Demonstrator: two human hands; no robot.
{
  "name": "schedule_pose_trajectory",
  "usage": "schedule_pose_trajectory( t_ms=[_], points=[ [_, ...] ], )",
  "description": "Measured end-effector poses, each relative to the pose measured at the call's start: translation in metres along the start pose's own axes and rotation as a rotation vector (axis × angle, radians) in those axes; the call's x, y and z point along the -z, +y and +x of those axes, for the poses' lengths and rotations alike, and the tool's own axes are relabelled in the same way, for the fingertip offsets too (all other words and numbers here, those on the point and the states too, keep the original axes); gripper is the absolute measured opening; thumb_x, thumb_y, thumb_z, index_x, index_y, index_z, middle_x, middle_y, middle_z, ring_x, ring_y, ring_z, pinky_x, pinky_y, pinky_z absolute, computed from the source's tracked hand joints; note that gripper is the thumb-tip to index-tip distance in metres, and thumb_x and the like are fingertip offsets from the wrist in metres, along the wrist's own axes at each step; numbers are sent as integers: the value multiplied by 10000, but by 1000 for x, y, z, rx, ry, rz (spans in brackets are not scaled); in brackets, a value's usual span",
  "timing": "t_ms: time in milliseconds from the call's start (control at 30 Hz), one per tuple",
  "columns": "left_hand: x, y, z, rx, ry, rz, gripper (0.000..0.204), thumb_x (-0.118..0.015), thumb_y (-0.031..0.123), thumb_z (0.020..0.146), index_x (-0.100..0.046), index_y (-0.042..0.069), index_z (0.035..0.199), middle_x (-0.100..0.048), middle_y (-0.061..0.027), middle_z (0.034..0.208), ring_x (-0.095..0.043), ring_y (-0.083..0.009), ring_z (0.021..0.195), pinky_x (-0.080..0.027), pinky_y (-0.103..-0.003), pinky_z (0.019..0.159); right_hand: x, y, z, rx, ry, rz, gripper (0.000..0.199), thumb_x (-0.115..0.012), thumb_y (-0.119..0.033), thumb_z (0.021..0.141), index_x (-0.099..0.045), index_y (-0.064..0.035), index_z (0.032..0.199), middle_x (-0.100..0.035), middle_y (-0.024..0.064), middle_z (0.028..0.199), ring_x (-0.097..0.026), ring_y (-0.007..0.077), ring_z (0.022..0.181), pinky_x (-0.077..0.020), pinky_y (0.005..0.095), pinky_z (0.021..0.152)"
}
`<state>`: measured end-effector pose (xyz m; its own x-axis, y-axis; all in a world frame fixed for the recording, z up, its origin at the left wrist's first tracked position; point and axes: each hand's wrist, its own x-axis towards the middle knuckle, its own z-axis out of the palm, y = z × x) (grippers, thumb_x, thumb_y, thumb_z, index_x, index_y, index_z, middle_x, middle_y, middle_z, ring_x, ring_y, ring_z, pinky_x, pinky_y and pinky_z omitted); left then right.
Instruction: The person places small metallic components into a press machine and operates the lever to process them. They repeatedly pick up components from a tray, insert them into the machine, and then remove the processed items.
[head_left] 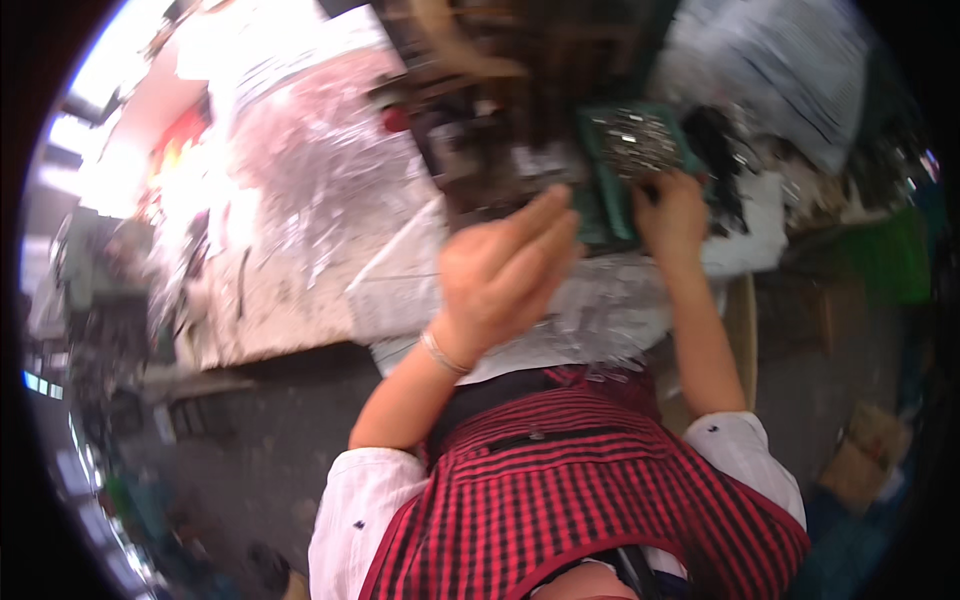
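Note:
My left hand (508,268), with a bracelet at its wrist, is raised in front of a dark bench machine (475,150). Its fingers stretch forward, slightly blurred, with the thumb hidden; I see nothing held. At the right, my right hand (674,215) reaches to the near edge of a green tray (612,215). Small shiny metal parts (636,143) are heaped in the tray's far section. The right fingers bend down against these parts, and whatever lies between the fingertips is too small to make out.
Crumpled clear plastic (335,185) covers the bench left of the machine. More plastic bagging (775,75) lies at the far right, beyond a dark bundle (722,165). Clear plastic pieces (605,310) lie along the near edge. A cardboard box (866,455) stands on the floor at right.

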<state>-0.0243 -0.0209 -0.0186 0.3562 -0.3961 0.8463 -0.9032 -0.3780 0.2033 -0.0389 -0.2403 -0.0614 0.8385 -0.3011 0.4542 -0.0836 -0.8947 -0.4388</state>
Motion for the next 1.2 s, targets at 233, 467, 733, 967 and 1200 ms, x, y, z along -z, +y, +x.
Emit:
schedule_pose_trajectory(
  t_ms=[233,467,733,967,1200],
  points=[
    [80,10,-77,275,75,370,308,-800,-2,806,-735,76,1097,-754,-135,1137,-737,-210,906,-571,-284,709,-50,42,-11,123,-9,-100,103,-727,-172,871,-735,-103,947,-694,105,993,-644,356,973,-518,464,824],
    [177,-59,-86,645,-59,675,69,-791,99,876,-759,52,916,-716,-79,901,-643,-221,794,-500,-331,693,-38,48,2,-58,44,163,75,-699,-117,904,-726,-71,957,-711,128,966,-668,353,918,-516,424,806],
    [153,-128,-182,1218,-367,879,208,-768,299,831,-753,95,790,-708,-140,838,-681,-342,849,-529,-466,744,-37,65,-17,190,244,51,122,-691,-69,937,-746,-54,1045,-731,107,977,-693,278,900,-536,367,837],
    [177,-154,-192,1044,27,729,95,-685,152,898,-717,80,951,-728,-135,804,-697,-328,722,-544,-422,665,-5,71,-37,-151,155,442,155,-676,-59,978,-745,5,1101,-754,60,1112,-678,136,1013,-521,282,903],
    [82,-145,-118,781,132,553,123,-750,163,927,-714,45,918,-736,-98,832,-711,-217,725,-537,-304,672,-18,-49,30,100,116,616,196,-723,-54,938,-728,22,1118,-745,67,1085,-669,126,998,-506,262,934]
  ],
)
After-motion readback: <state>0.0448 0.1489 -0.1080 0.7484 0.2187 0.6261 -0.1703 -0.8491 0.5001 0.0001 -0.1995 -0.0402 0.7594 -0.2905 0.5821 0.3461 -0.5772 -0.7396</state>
